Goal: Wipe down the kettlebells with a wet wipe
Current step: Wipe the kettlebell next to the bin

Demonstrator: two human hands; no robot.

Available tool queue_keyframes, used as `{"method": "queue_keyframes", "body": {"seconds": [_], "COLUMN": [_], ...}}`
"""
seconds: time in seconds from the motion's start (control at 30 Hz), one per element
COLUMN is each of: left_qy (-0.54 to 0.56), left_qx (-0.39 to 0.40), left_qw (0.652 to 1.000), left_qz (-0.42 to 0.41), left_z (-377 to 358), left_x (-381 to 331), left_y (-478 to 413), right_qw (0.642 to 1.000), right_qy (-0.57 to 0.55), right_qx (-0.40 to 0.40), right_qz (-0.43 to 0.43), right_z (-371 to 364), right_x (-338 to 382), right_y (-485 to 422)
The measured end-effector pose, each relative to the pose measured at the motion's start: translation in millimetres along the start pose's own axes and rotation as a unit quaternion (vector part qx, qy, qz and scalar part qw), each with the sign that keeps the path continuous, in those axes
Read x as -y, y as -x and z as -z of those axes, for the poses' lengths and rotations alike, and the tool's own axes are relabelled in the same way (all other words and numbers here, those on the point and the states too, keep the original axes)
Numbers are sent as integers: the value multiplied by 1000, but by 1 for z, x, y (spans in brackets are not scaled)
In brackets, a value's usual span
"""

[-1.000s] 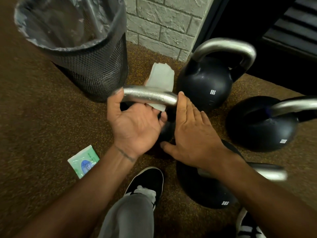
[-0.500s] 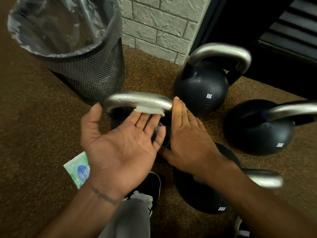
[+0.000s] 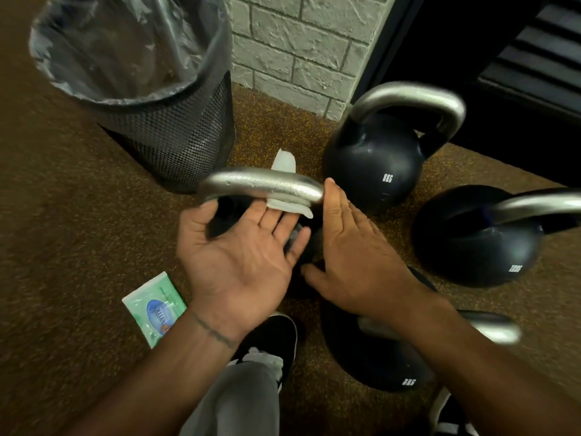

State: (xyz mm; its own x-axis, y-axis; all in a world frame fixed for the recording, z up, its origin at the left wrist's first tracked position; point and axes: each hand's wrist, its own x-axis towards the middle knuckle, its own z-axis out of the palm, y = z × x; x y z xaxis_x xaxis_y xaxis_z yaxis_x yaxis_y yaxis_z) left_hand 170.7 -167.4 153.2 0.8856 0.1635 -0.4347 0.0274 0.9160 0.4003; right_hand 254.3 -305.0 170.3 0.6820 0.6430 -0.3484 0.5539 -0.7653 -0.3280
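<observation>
Left hand [image 3: 245, 259]: palm turned up, fingers straight and loosely spread, thumb out to the side. It reaches under the steel handle [image 3: 251, 184] of the centre kettlebell [image 3: 224, 215], whose black body is mostly hidden beneath both hands. The tips of its middle fingers touch the wet wipe [image 3: 289, 206], which is draped over the handle just ahead of them. One white end hangs below the bar at the fingertips and the other shows beyond the bar. The fingers pinch nothing.

Right hand [image 3: 358, 247]: back up, fingers straight and pressed together, laid against the right end of the same handle. Its fingertips touch the bend of the bar and its thumb points toward the left hand.

Ahead and to the right of the right hand, a second kettlebell [image 3: 371, 165] marked 8KG stands upright. Further to the right of that hand sits a third kettlebell [image 3: 471, 243]; its marking is too blurred to read. Under the right forearm lies a fourth kettlebell [image 3: 374, 363], also marked 8KG, with its handle partly covered by the arm.

Ahead and to the left of the left hand, a black mesh bin [image 3: 169, 133] with a clear liner stands just beyond the handle's left end. Beside the left wrist, on its outer side, a green-and-white wipe packet [image 3: 155, 309] lies flat on the brown speckled floor [image 3: 63, 221]. A black shoe [image 3: 273, 335] shows below the left forearm.
</observation>
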Motion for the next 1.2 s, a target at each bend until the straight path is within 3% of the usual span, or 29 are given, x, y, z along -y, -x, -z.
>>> {"method": "queue_keyframes", "body": {"seconds": [0.07, 0.13, 0.17, 0.23, 0.27, 0.3, 0.33, 0.37, 0.4, 0.43, 0.5, 0.6, 0.7, 0.83, 0.93, 0.97, 1.0, 1.03, 1.1, 1.2], "left_qy": [1, -9, -16, -25, -30, -31, -27, -23, -12, -5, 7, 19, 47, 15, -143, -245, -362, -478, -636, -748], "left_qx": [8, -1, -12, -28, -25, -28, -27, -24, -16, -2, 43, 68, 99, 69, 0, -43, -89, -124, -115, -87], "left_qw": [1000, 1000, 1000, 999, 999, 999, 999, 999, 1000, 1000, 999, 996, 991, 996, 990, 968, 923, 851, 683, 482], "left_qz": [3, -1, -7, -9, -6, -6, -8, -9, -4, 3, 20, 54, 79, 59, -1, -35, -93, -180, -340, -447], "left_z": [2, 4, 5, 4, 2, 1, 0, -2, -4, -6, -9, -4, 0, 7, 5, 5, 7, 11, 21, 31], "left_x": [-1, -3, -5, -8, -10, -12, -14, -17, -20, -22, -25, -23, -21, -17, -17, -16, -15, -15, -19, -31], "left_y": [7, 11, 11, 12, 14, 17, 20, 22, 23, 25, 26, 25, 24, 24, 29, 32, 35, 39, 41, 29], "right_qw": [999, 967, 908, 741, 704, 727, 795, 862, 906, 925, 929, 925, 944, 959, 961, 965, 971, 977, 988, 991], "right_qy": [-42, -232, -389, -633, -669, -644, -559, -439, -306, -205, -74, 8, 85, 142, 167, 157, 137, 108, 37, -86], "right_qx": [-9, -56, -84, -81, -71, -81, -122, -203, -280, -320, -327, -299, -236, -178, -150, -135, -114, -91, -42, 31], "right_qz": [-19, -87, -129, -211, -226, -224, -200, -153, -84, 5, 158, 236, 215, 170, 162, 160, 160, 158, 147, 100], "right_z": [6, 10, 10, 7, 5, 3, 3, 3, 6, 6, 1, -7, -15, -17, -14, -11, -7, -1, 14, 45], "right_x": [-1, 7, 14, 25, 27, 30, 32, 32, 34, 35, 32, 28, 25, 23, 17, 16, 17, 17, 18, 12], "right_y": [4, 15, 19, 24, 24, 23, 21, 19, 19, 19, 19, 15, 7, -1, -4, -5, -7, -9, -19, -47]}}
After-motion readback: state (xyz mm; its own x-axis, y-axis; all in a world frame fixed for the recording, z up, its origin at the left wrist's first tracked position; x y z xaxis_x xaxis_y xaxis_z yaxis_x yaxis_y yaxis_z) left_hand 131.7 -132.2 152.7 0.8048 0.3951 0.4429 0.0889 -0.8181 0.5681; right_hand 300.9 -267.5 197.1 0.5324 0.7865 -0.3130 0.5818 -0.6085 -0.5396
